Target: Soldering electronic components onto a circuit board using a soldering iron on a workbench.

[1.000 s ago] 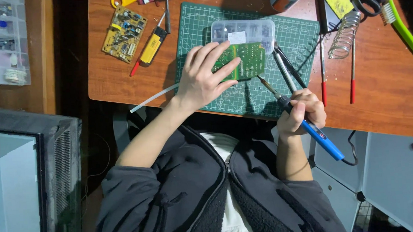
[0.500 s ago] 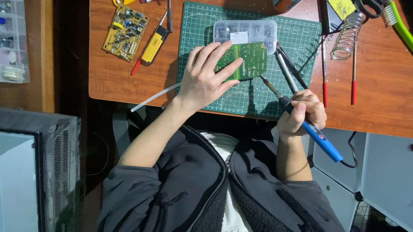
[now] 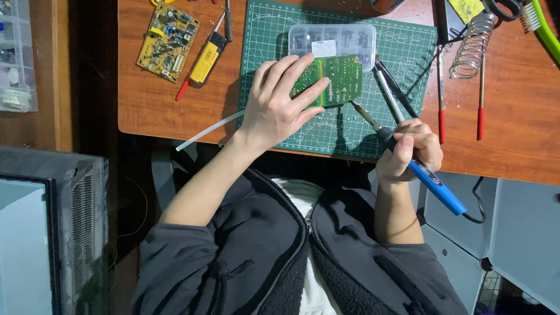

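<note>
Head view puts the green circuit board (image 3: pixel 334 79) at the centre of our work: it lies flat on the green cutting mat (image 3: pixel 409 55), just below a clear plastic parts box (image 3: pixel 332 41). Our left hand (image 3: pixel 281 103) presses on its left part, fingers spread and flat on it rather than gripping. Our right hand (image 3: pixel 410 149) has its fingers clamped around the blue-handled soldering iron (image 3: pixel 414 166), whose slim metal tip points at the board's lower right corner. Over the last second almost nothing has shifted; board and iron sit as before, so we judge the work is steady, with the tip close but whether it touches we cannot tell. Outward, grey tweezers (image 3: pixel 391 91) lie beside the board, a coiled wire iron stand (image 3: pixel 469 55) and a yellowish second circuit board (image 3: pixel 166 41) rest on the glossy wooden tabletop (image 3: pixel 521 132).
</note>
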